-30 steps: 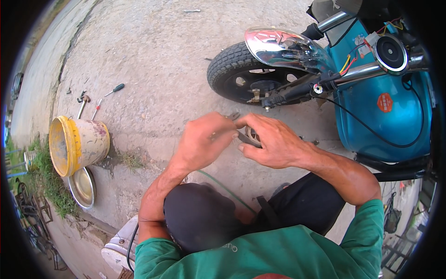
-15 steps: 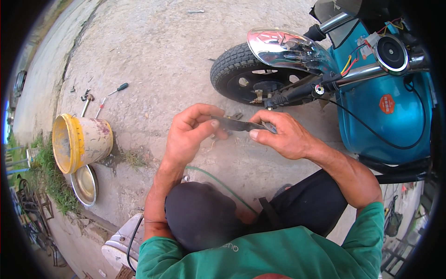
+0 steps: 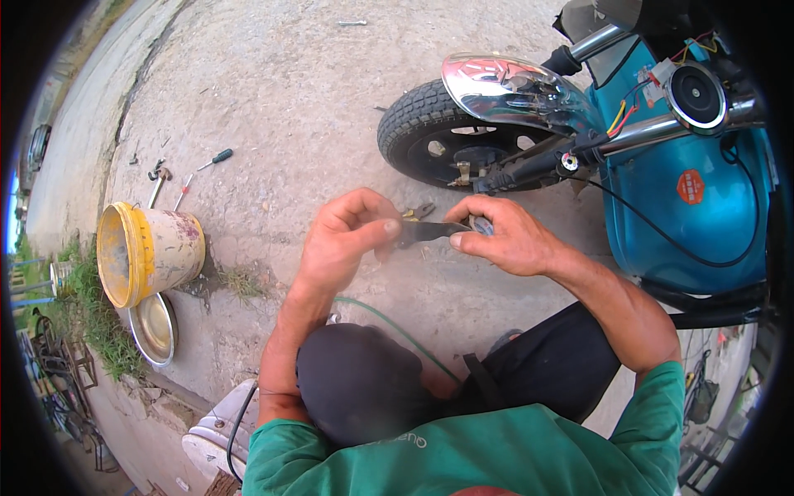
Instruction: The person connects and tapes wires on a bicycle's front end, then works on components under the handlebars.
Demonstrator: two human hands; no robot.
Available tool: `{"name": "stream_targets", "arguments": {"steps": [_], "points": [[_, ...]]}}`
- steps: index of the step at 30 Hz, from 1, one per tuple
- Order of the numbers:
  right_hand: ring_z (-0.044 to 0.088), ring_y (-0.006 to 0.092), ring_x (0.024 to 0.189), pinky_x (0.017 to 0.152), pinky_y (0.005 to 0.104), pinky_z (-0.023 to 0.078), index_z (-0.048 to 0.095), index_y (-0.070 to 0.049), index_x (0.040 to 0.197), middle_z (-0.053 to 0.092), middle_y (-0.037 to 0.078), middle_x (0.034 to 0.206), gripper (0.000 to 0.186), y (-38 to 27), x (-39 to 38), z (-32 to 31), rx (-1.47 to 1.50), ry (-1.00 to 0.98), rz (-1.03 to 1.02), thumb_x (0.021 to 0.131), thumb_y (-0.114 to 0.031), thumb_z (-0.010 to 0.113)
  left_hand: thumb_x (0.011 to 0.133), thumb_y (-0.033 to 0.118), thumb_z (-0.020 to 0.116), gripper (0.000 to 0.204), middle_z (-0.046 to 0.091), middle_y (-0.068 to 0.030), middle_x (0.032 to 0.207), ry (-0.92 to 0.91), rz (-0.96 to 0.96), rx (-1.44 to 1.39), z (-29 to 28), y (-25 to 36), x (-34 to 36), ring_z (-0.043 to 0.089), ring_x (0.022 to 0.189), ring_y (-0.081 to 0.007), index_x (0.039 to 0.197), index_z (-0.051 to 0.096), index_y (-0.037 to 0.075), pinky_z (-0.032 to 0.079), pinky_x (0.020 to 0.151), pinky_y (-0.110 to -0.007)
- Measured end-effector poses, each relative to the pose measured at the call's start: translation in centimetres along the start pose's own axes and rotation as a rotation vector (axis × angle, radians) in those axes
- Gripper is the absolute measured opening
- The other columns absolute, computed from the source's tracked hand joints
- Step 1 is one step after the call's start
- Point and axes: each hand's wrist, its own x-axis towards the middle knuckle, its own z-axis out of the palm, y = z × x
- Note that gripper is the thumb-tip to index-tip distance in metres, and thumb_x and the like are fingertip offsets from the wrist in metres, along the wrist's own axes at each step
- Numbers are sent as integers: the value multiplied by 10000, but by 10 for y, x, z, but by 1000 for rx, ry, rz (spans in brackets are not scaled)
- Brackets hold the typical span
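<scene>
In front of me, my right hand (image 3: 511,238) pinches a flat black strip (image 3: 434,231) that looks like tape. A small rounded, grey-blue thing (image 3: 480,225) shows between that thumb and fingers, mostly covered. My left hand (image 3: 346,236) is closed at the strip's other end, thumb tip against it; its fingertips are partly blurred. Just beyond the strip, pliers (image 3: 420,211) with a yellowish part lie on the concrete. Off to the right is a turquoise vehicle (image 3: 662,223) with a front wheel (image 3: 422,136), a chrome mudguard (image 3: 504,87) and loose coloured wires (image 3: 619,120).
A yellow-rimmed bucket (image 3: 178,244) lies at the left, with a round metal lid or pan (image 3: 154,329) beside it. A hammer (image 3: 159,186) and screwdrivers (image 3: 217,159) lie beyond. One wrench-like tool (image 3: 352,23) is far off. A green hose (image 3: 397,332) runs near my knees.
The black strip's left end has dropped slightly, and my left thumb has moved right and down along it. More of the pliers shows. My right hand has barely moved.
</scene>
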Motion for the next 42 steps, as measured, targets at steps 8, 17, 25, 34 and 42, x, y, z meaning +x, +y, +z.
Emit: {"name": "stream_targets", "arguments": {"steps": [8,17,25,34,42], "points": [[641,217,899,801,371,499,677,2,1122,681,151,1000,384,-10,5,0,37,-125,177,872,-288,692,900,88,701,151,603,-82,687,-54,-57,-131,-2,0,0,512,504,-112,896,570,13,416,505,-249],[679,200,922,818,360,548,662,27,1128,688,148,1032,345,-25,11,0,220,-18,11,881,-212,702,934,72,670,111,632,-81,731,-54,-121,82,14,52,-4,571,561,-122,954,579,10,465,508,-252],[676,149,823,706,300,556,670,23,1079,688,112,988,305,-68,5,11,274,77,-320,851,-156,763,959,77,644,153,649,-95,897,9,-82,268,39,90,-25,633,722,-159,1059,607,-32,535,637,-276],[676,125,799,708,283,544,686,41,1123,699,118,971,270,-76,3,5,442,125,-460,904,-116,704,960,29,635,207,679,-122,1031,89,102,282,66,105,-43,652,827,-156,1154,616,-41,559,711,-286],[681,141,862,772,296,551,672,60,1137,698,109,992,251,-74,-1,5,522,96,-414,939,-93,645,852,15,725,249,721,-104,931,298,296,678,67,85,-39,694,817,-149,1089,654,-15,550,743,-293]]}}
